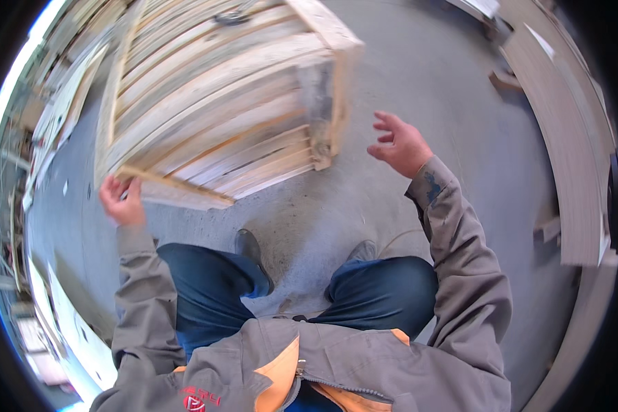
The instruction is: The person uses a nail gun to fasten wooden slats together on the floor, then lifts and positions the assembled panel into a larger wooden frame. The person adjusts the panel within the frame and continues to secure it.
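A large slatted crate of pale wood (pixel 213 89) stands in front of me, turned at an angle and blurred by motion. At its near left corner is my left hand (pixel 122 200), with bent fingers and thumb closed at the edge of the wood. My right hand (pixel 401 145) is raised in the air to the right of the crate, apart from it. Its fingers are spread and half curled, with nothing in them. A dark tool-like object (pixel 232 18), too blurred to name, lies on the crate's slats.
Grey concrete floor (pixel 460 206) surrounds my shoes. A long stack of pale boards (pixel 563 137) runs along the right, with wooden blocks (pixel 507 81) by it. More sheets and boards (pixel 65 110) stand along the left. A thin cord (pixel 398 237) lies near my right shoe.
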